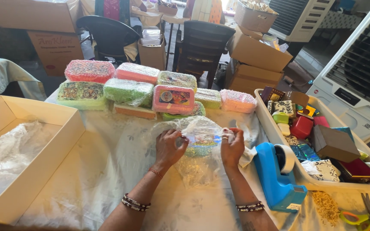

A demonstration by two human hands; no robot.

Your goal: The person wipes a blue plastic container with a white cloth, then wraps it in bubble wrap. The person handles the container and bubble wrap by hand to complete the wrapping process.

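On the table just left of the blue tape dispenser [277, 175], a small colourful box half-wrapped in clear bubble wrap [200, 141] sits between both hands. The left hand [168, 147] and right hand [232, 145] pinch the wrap's edges, fingers closed. It looks light, crinkly and slippery, best held by the box's firm sides.

Two hands are in view, a left hand [168, 146] and a right hand [232, 145]. Ten wrapped boxes [131, 87] stand stacked at the far side of the table, and one more box [200, 143] lies between the hands. One blue tape dispenser [277, 173] sits right, one pair of scissors [365, 216] near right. One open carton [18, 149] lies left, one tray [275, 128] right. Two dark chairs [110, 34] stand far back, and two white coolers [356, 68] far right.
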